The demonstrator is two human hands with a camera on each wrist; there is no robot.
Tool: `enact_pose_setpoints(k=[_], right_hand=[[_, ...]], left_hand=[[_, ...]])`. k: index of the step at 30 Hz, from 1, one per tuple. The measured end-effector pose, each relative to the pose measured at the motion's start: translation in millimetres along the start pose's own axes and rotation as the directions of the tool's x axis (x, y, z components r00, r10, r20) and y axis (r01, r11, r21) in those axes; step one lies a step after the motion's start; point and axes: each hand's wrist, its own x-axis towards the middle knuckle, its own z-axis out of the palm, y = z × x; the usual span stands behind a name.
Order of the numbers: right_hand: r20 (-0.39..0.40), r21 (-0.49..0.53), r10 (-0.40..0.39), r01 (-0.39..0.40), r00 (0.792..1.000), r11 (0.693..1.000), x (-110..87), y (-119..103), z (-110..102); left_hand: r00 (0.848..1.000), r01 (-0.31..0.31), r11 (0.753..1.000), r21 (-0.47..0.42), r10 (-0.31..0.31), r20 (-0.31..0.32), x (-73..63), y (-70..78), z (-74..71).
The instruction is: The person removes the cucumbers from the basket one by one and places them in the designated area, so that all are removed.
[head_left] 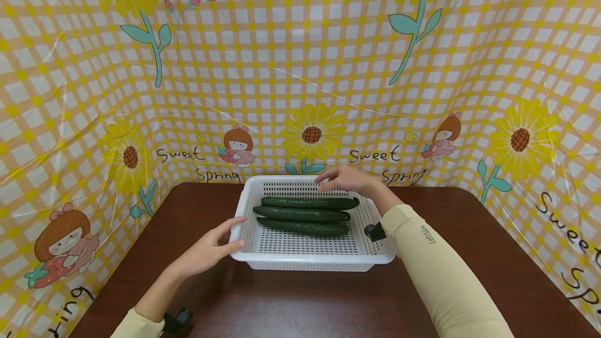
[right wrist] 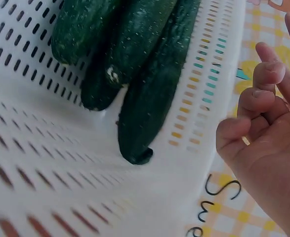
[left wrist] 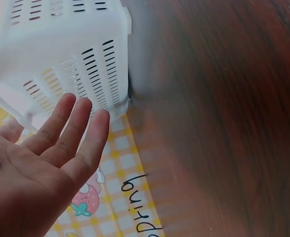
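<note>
A white slotted plastic basket (head_left: 312,258) stands on the table with several dark green cucumbers (head_left: 302,215) lying side by side in it. At the basket's left end is my left hand (head_left: 206,249), fingers and thumb spread around the rim. The left wrist view shows those fingers (left wrist: 78,131) extended beside the basket's outer wall; whether they touch it, I cannot tell. My right hand (head_left: 348,179) hovers over the far right part of the basket, above the cucumbers. Its fingers (right wrist: 256,101) are loosely bent and hold nothing, as the right wrist view shows.
The basket sits near the back of a dark brown wooden table (head_left: 300,306). A checked cloth (head_left: 305,77) with sunflowers hangs behind and along both sides. My right forearm (head_left: 436,265) passes over the basket's right end.
</note>
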Motion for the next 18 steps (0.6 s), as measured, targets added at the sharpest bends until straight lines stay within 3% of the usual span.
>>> enact_pose_setpoints(k=[18], right_hand=[[0.031, 0.048, 0.045, -0.046, 0.999, 0.998, 27.3, 21, 24]], left_hand=[[1.0, 0.005, 0.999, -0.033, -0.005, 0.009, 1.6, -3.5, 0.9]])
